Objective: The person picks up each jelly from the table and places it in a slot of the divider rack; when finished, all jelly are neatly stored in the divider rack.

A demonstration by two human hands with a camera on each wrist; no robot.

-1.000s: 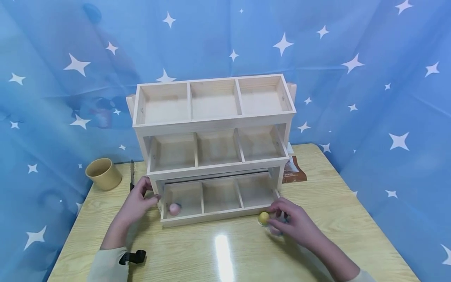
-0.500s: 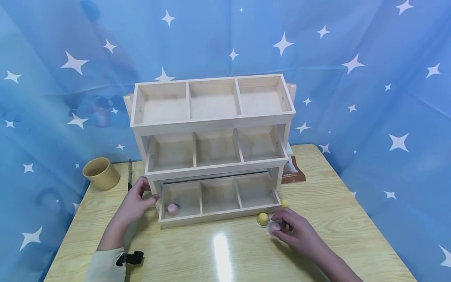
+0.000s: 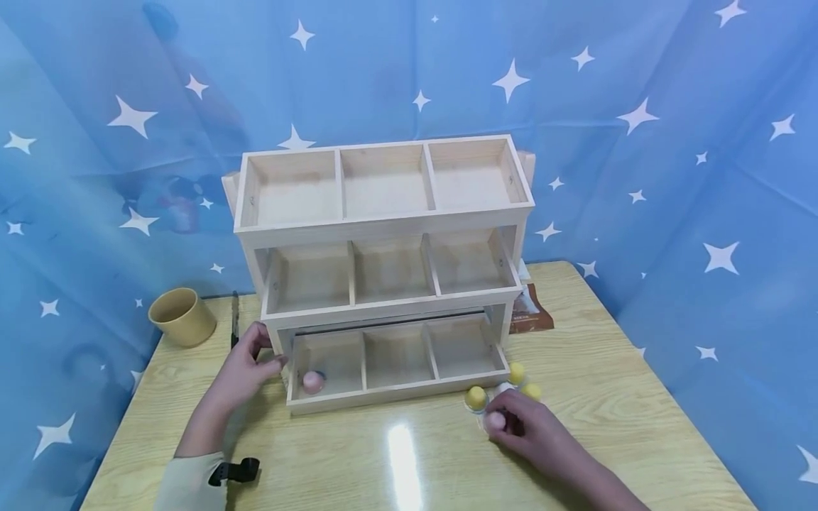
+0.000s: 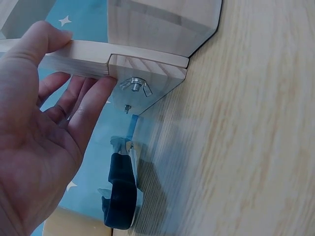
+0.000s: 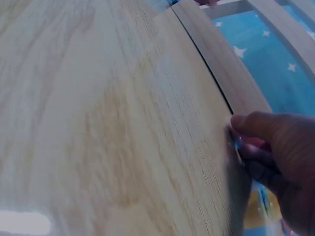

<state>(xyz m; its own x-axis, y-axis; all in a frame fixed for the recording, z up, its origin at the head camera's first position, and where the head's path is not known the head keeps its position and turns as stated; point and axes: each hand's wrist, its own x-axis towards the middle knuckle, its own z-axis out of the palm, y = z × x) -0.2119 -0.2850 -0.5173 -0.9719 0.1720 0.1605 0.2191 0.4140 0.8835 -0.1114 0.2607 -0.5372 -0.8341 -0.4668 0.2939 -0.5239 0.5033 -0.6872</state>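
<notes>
Right hand [image 3: 540,434] pinches a pink ball [image 3: 495,421] near the surface [image 3: 332,454], yellow balls [image 3: 476,398] close by, another pink ball [image 3: 313,382] in the bottom tray's [image 3: 396,392] left compartment, left hand [image 3: 238,372] gripping the wooden rack's [image 3: 383,222] side, tan mug [image 3: 192,323] beyond, starry curtain [image 3: 671,213] behind.

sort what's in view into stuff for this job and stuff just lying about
Likely the job:
wooden shelf, held by left grip
pink piece in right grip
another pink piece in bottom-left compartment
yellow pieces

Apparently lying about:
tan cup
knife
brown packet
</notes>
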